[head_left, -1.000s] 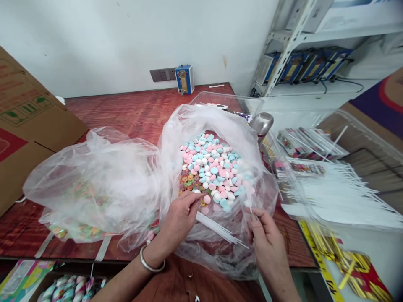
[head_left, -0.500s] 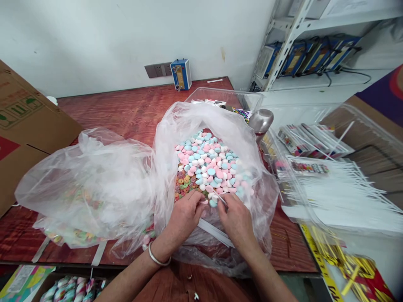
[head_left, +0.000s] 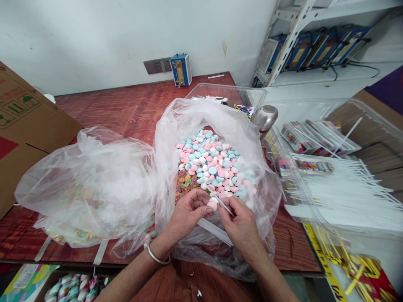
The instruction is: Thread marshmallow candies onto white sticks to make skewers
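Note:
My left hand (head_left: 188,212) pinches a pink candy (head_left: 213,205) just over the near edge of an open clear plastic bag (head_left: 226,121). My right hand (head_left: 241,224) pinches a thin white stick (head_left: 223,203) whose tip meets that candy. The bag holds a heap of pink, blue and white candies (head_left: 214,161) with coloured ring candies (head_left: 185,182) at its left side. A few more white sticks (head_left: 215,232) lie under my hands on the bag's front. A silver bracelet (head_left: 156,256) is on my left wrist.
A second crumpled plastic bag (head_left: 91,180) with ring candies lies to the left on the red wooden table (head_left: 126,105). A cardboard box (head_left: 25,126) stands far left. Clear bins of white sticks (head_left: 340,195) and a metal scoop (head_left: 264,117) sit to the right, shelving behind.
My right hand came in from the bag's right edge to meet my left hand. The left hand picked a pink candy from the heap, and both hands now hold candy and stick together.

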### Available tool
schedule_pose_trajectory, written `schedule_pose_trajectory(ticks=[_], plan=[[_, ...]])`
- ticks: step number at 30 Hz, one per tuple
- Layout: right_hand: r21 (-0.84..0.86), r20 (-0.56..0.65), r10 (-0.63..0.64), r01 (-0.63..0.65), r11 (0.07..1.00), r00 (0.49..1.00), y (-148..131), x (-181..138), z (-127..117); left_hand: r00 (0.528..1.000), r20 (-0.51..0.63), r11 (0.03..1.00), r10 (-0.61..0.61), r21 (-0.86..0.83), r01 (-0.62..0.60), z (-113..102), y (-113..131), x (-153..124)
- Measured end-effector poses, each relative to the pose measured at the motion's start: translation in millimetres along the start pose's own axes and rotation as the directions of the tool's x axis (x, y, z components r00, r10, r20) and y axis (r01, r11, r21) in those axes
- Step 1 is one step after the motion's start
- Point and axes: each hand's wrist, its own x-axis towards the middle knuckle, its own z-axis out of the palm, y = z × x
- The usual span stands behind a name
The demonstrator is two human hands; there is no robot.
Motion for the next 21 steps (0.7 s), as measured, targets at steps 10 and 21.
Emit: schedule_pose_trajectory(ticks=[10, 21], plan=[[0.14, 0.152, 0.046, -0.068, 0.988, 0.987, 1, 5, -1, 0.997, 0.062, 0.999, -0.039, 0.011, 0.039, -4, -2, 2], [-0.053, 0.296, 0.127, -0.116, 0.992, 0.947, -1, -47, -7, 0.937, -0.335, 0.983, -0.094, -0.181, 0.034, -7, -14, 14]])
